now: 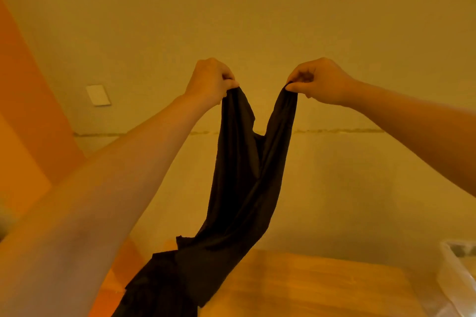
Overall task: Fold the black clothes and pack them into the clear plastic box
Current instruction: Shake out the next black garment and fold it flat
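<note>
Black garment (239, 188) hangs in the air in front of a plain wall (257, 8), held up high by both hands and trailing down toward the lower left of the view, where its lower end passes out of sight at the bottom edge. At the far left, an orange panel (25, 85) runs up the side of the room, and a small white wall plate (98, 95) sits on the wall just to its right. The left hand (208, 82), arm stretched up from the lower left, pinches one upper corner of the garment between thumb and curled fingers. The cloth dips into a V between the two hands, with the wall showing through the gap. The right hand (316, 82), arm reaching in from the right edge, pinches the other upper corner in the same way, fingers curled over the bunched fabric. Below, a wooden counter (322, 285) spans the bottom of the view; the hanging cloth crosses in front of its left part. At the bottom right corner, on the counter, part of a clear plastic box (453, 273) shows, well apart from the garment; what lies inside is too blurred to tell.
</note>
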### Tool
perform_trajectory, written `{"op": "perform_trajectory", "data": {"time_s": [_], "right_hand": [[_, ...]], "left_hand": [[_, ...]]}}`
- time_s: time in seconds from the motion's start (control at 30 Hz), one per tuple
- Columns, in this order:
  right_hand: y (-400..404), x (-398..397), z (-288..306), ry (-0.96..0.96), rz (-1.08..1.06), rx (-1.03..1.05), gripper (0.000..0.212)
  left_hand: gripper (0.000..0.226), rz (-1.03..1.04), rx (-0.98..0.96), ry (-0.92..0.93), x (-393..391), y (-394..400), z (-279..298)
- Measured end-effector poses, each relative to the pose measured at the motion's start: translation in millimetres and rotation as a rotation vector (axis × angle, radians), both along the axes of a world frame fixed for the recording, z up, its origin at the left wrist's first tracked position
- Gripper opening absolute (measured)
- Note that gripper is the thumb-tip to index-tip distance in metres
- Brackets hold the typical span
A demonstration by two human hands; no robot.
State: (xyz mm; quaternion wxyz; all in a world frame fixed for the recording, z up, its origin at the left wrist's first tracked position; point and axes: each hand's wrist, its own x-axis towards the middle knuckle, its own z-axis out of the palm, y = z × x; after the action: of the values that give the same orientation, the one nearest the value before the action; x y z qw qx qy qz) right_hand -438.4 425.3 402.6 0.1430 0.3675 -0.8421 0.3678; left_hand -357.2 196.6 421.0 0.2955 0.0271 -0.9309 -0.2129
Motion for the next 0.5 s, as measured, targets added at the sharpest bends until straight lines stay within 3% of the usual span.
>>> {"op": "perform_trajectory", "data": {"time_s": [0.17,0.5], "right_hand": [[35.2,-39.0,8.2,0.017,-0.086,0.019,0.013],[99.2,-87.6,20.5,0.131,-0.3,-0.083,0.016]], "left_hand": [[0.012,-0.035,0.135,0.001,-46.4,24.6,0.7],[0.012,-0.065,0.203,0.145,-102.0,52.4,-3.9]]}}
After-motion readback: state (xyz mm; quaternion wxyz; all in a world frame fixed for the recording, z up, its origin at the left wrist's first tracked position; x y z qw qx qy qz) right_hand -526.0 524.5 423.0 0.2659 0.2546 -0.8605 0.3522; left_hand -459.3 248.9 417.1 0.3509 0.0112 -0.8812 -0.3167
